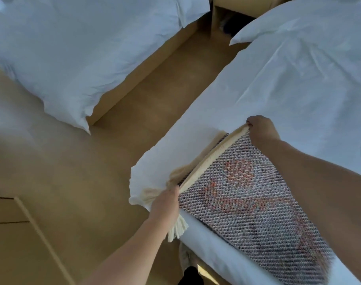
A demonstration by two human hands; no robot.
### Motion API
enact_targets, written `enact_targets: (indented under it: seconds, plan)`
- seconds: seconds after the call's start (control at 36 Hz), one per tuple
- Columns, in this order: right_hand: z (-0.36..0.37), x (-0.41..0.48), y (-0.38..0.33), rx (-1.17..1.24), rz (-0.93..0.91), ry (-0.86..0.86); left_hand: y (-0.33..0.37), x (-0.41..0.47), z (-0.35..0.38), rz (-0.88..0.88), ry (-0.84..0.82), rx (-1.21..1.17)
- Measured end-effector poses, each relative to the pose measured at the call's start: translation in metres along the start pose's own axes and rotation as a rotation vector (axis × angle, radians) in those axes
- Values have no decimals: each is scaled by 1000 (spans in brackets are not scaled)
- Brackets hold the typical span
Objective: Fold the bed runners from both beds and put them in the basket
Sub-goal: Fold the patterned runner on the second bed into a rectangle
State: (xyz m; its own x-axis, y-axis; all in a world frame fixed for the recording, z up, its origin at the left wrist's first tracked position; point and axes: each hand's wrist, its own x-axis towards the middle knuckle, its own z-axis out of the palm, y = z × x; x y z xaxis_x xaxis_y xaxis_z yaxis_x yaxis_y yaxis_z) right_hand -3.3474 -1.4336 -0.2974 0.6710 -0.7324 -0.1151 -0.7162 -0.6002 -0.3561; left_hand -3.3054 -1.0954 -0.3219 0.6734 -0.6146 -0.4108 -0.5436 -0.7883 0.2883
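Left hand (165,204) and right hand (261,130): each pinching a fringed corner of woven bed runner (249,202), over white-sheeted bed (299,89).

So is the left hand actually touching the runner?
Touching. The head view shows the left hand closed on the fringed edge of the runner, cream tassels hanging below its fingers. The right hand pinches the far corner.

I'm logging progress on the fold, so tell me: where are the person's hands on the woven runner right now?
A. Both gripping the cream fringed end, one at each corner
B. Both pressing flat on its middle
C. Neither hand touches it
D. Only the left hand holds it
A: the left hand and right hand each pinch a corner of the fringed edge of the runner, lifting it over the right-hand bed.
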Motion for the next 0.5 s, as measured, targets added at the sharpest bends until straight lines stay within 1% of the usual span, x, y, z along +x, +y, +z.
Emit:
enact_targets:
  seconds: [0.11,0.19,0.28,0.39,0.44,0.5]
  plan:
    - [40,20,-12,-42,-4,-7,-30,34,17,0,-24,-6]
    - [65,30,-19,-100,-7,-45,-45,49,29,-5,-45,-1]
    - [85,37,-23,-153,-2,-82,-57,59,42,-12,-58,7]
    - [107,46,-21,-154,15,-94,-65,73,60,-3,-45,16]
    - [116,44,-19,-120,7,-128,-65,75,69,0,-11,41]
    - [125,34,-19,-55,-16,-175,-64,75,77,34,89,117]
